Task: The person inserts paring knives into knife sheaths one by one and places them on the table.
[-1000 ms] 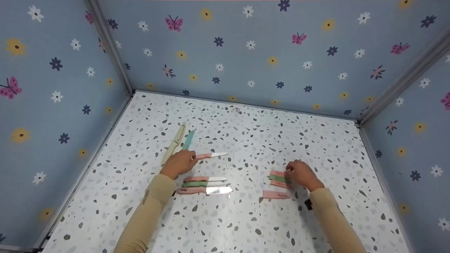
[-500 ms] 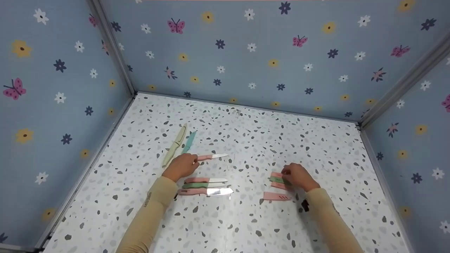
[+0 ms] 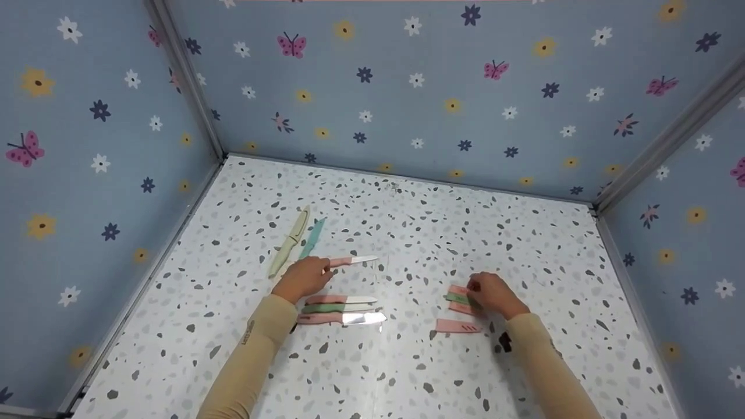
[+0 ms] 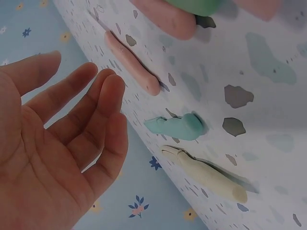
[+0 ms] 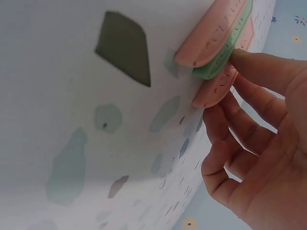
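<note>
My left hand (image 3: 304,277) hovers with loosely bent fingers beside a small pink-handled knife (image 3: 340,262); the left wrist view shows it apart from that handle. Below it lie a pink-handled knife (image 3: 326,299), a green-handled knife (image 3: 323,308) and a larger pink-handled knife (image 3: 320,318), their bare blades pointing right. My right hand (image 3: 496,293) pinches the farthest pink knife sheath (image 5: 218,90) between thumb and fingers. Against it lie a green sheath (image 5: 211,69) and another pink sheath (image 5: 204,45). A wider slotted pink sheath (image 3: 457,326) lies apart, nearer me.
A cream knife in its sheath (image 3: 288,244) and a teal knife (image 3: 313,237) lie slantwise beyond my left hand. Blue flowered panels (image 3: 396,87) close off the back and both sides of the speckled white table (image 3: 407,372).
My left hand has lifted slightly away from the small pink-handled knife and drawn back a little. The fingers of my right hand have shifted slightly left on the sheaths. The knives lie still.
</note>
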A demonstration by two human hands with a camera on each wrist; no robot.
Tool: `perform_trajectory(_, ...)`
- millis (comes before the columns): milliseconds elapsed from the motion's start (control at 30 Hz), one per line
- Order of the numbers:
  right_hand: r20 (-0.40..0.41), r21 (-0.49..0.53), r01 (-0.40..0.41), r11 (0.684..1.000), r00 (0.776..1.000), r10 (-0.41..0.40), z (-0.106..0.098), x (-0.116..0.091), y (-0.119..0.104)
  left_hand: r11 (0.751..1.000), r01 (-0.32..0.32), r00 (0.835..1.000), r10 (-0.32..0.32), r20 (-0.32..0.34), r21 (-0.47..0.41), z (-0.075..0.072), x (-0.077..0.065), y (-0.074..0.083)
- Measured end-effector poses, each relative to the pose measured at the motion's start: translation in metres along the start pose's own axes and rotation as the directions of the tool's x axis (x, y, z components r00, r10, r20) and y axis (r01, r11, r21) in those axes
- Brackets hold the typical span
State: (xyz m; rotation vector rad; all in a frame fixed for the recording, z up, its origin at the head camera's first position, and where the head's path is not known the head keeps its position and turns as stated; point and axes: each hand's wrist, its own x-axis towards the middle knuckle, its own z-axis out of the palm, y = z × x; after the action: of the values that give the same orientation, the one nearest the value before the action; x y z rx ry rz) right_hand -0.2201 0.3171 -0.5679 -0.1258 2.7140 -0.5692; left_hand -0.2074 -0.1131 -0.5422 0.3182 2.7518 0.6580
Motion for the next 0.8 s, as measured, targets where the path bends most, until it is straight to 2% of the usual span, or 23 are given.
perform_trajectory(167, 0.010, 0.023, -0.006, 1.000, 1.000, 0.006, 0.001, -0.002, 0.000, 1.000, 0.003, 1.000, -0.003, 0.007, -0.001, 0.000, 0.000, 0.000)
perform_trajectory(333, 0.006, 0.008, 0.030, 1.000, 1.000, -0.030, 0.000, 0.000, 0.001, 1.000, -0.010, 1.000, 0.010, 0.001, -0.004, -0.003, 0.001, 0.001)
perform_trajectory(533, -0.037, 0.058, 0.015, 0.998, 0.999, -0.013, -0.001, 0.000, 0.000, 0.999, -0.032, 0.999, 0.032, -0.014, 0.005, -0.005, 0.005, 0.002)
perform_trajectory(700, -0.069, 0.085, 0.000, 0.996, 0.998, 0.006, -0.003, -0.001, -0.004, 0.997, -0.042, 0.998, 0.045, -0.039, 0.068, -0.002, 0.009, 0.003)
perform_trajectory(800, -0.087, 0.081, 0.033, 0.996, 0.996, -0.026, -0.005, -0.002, -0.007, 0.993, -0.049, 0.998, 0.055, -0.044, 0.109, -0.001, 0.011, 0.003)
